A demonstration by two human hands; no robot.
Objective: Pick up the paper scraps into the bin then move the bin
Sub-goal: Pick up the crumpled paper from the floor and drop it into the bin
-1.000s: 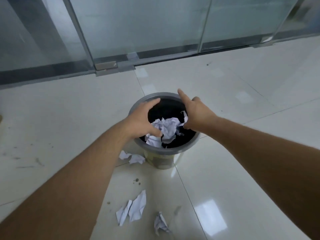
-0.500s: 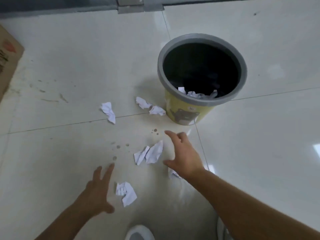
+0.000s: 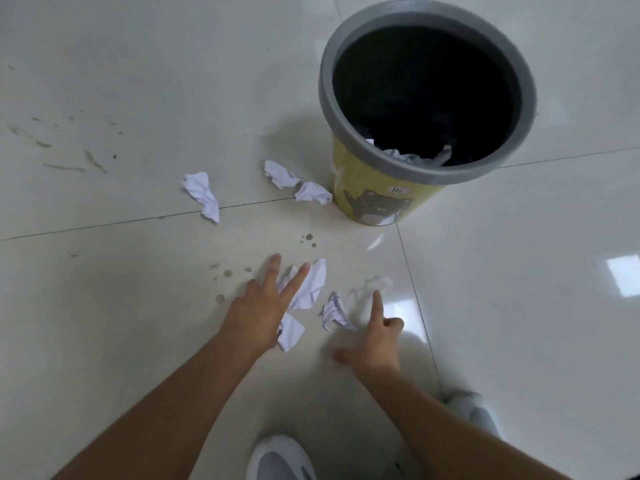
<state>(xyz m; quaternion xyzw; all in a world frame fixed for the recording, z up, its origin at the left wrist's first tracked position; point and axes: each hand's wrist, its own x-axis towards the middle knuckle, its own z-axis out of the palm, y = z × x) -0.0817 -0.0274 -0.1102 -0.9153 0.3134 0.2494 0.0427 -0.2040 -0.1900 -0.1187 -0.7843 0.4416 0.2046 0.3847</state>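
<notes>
A yellow bin (image 3: 372, 206) with a grey rim stands on the tiled floor at the upper right, with crumpled paper (image 3: 408, 155) inside. My left hand (image 3: 258, 311) is low over the floor with two fingers stretched across a white scrap (image 3: 313, 284). Another scrap (image 3: 291, 333) sticks out from under its palm, held there. My right hand (image 3: 379, 341) is open, its index finger pointing beside a small crumpled scrap (image 3: 334, 311). Further scraps lie at the left (image 3: 202, 195) and by the bin's base (image 3: 280, 174) (image 3: 313, 192).
My two white shoes (image 3: 280, 459) (image 3: 474, 410) stand at the bottom edge. Dark stains (image 3: 308, 239) and scuff marks (image 3: 69, 161) dot the pale glossy floor tiles.
Both hands left the bin's opening and dropped to the floor scraps. The view tilted down and closer. My left hand gathered the nearest scrap and slid toward the pair of scraps.
</notes>
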